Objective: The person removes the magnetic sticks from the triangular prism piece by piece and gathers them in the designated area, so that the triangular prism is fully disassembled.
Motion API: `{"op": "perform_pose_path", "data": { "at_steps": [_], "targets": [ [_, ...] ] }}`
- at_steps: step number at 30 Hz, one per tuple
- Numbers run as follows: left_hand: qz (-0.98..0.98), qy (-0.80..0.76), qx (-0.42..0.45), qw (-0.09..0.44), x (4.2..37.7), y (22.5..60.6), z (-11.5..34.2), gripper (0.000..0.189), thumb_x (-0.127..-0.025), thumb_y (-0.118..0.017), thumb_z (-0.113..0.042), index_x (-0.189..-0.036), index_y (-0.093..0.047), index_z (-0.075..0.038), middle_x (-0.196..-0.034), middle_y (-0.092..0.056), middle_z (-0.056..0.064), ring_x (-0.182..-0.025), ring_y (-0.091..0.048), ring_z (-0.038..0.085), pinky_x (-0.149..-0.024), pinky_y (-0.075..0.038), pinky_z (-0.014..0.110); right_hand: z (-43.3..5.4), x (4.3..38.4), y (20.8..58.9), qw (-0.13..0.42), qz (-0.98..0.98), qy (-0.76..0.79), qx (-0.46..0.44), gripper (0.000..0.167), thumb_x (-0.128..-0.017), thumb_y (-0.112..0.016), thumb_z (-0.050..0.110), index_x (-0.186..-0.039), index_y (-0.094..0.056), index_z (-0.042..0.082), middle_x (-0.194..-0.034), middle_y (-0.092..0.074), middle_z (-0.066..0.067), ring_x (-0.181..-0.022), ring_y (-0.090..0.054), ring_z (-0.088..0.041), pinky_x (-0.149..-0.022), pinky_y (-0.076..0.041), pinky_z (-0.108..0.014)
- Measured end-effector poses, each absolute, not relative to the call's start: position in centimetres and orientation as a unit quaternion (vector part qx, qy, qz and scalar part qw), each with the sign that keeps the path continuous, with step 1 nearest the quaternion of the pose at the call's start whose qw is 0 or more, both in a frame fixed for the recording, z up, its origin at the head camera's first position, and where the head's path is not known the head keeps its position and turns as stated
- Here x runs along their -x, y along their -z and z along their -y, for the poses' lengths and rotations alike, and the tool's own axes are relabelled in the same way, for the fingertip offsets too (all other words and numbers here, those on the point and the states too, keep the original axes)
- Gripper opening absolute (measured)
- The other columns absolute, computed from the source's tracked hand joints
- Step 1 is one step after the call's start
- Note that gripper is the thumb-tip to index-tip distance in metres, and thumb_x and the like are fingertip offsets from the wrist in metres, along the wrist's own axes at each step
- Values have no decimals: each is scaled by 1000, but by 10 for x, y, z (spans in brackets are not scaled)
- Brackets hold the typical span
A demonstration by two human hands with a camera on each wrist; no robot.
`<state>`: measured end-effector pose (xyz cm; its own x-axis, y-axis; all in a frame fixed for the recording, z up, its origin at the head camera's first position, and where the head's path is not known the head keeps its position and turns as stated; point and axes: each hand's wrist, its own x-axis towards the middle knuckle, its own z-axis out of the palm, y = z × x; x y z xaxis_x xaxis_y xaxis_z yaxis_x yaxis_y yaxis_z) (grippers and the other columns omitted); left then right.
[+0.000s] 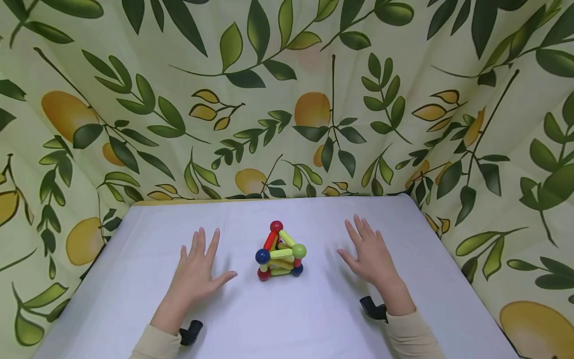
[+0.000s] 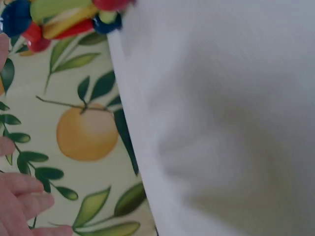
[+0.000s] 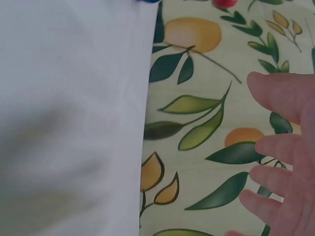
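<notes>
A small frame built of coloured balls and rods (image 1: 281,253) stands in the middle of the white table. Its balls are red, blue and light green, joined by yellow-green, yellow and red rods. To its left, my left hand (image 1: 196,271) is held with fingers spread and thumb toward the frame, holding nothing. My right hand (image 1: 369,253) is on the other side, fingers straight and apart, also holding nothing. Part of the ball-and-rod frame (image 2: 64,17) shows at the top left of the left wrist view. In the right wrist view, the right hand's fingers (image 3: 273,179) are extended.
The table (image 1: 287,319) has a white cover. Behind it and along both sides hangs a cloth (image 1: 278,139) printed with leaves and orange fruit. A black band piece (image 1: 192,332) sits at the left wrist and another black piece (image 1: 373,308) at the right wrist.
</notes>
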<state>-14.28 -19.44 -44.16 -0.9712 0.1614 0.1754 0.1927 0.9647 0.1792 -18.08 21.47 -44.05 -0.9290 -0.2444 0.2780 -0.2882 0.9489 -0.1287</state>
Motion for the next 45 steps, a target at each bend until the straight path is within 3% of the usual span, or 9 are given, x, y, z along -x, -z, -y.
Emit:
{"op": "perform_pose_path", "data": {
  "at_steps": [6, 10, 17, 24, 28, 33, 38, 45],
  "targets": [
    [965, 187, 148, 107, 146, 439, 165, 90, -78, -69, -54, -150, -28, -18, -152, -30, 21, -135, -37, 39, -105, -36, 58, -194, 181, 437, 116, 958, -181, -191, 71, -88, -64, 39, -146, -36, 7, -152, -33, -14, -138, -33, -34, -107, -35, -53],
    [942, 265, 178, 104, 148, 440, 147, 81, -81, -72, -41, -148, -32, -20, -150, -37, 14, -132, -43, 34, -100, -43, 53, -180, 180, 437, 90, 942, -238, -220, 67, -90, -63, 37, -145, -38, 8, -148, -40, -11, -134, -41, -31, -106, -38, -50],
    [904, 376, 197, 56, 157, 442, 119, 66, -85, -71, -29, -144, -42, -18, -145, -45, 9, -131, -46, 27, -102, -42, 45, -159, 182, 432, 33, 889, -367, -271, 48, -91, -63, 28, -134, -52, 10, -131, -58, -7, -116, -58, -25, -92, -51, -43],
    [884, 424, 190, 60, 162, 449, 108, 54, -84, -72, -22, -134, -54, -13, -139, -51, 13, -126, -51, 29, -99, -45, 44, -143, 185, 436, -10, 850, -432, -300, 33, -88, -68, 21, -119, -61, 14, -118, -63, -1, -106, -60, -17, -83, -54, -26],
    [873, 436, 199, 94, 162, 457, 104, 51, -82, -74, -19, -130, -57, -10, -141, -47, 18, -127, -49, 33, -98, -45, 47, -136, 185, 441, -13, 840, -462, -283, 35, -83, -73, 17, -117, -62, 13, -115, -62, -2, -103, -59, -17, -80, -55, -25],
    [858, 457, 196, 131, 161, 465, 97, 35, -82, -74, -15, -116, -65, -8, -140, -47, 21, -126, -49, 37, -98, -44, 49, -125, 185, 449, -8, 841, -473, -262, 36, -81, -75, 13, -114, -61, 14, -114, -59, -3, -99, -56, -16, -79, -54, -23],
    [855, 466, 183, 133, 162, 469, 93, 24, -82, -74, -17, -105, -68, -13, -136, -52, 19, -123, -52, 35, -96, -46, 46, -119, 185, 453, 15, 848, -472, -241, 31, -80, -74, 8, -107, -63, 18, -108, -58, 0, -94, -54, -14, -76, -53, -22],
    [857, 464, 182, 128, 165, 470, 91, 23, -83, -73, -17, -104, -67, -14, -135, -53, 18, -123, -53, 34, -95, -47, 45, -118, 187, 455, 17, 843, -491, -218, 29, -78, -72, 7, -105, -66, 16, -104, -58, 0, -92, -53, -14, -75, -52, -23]
  ]
}}
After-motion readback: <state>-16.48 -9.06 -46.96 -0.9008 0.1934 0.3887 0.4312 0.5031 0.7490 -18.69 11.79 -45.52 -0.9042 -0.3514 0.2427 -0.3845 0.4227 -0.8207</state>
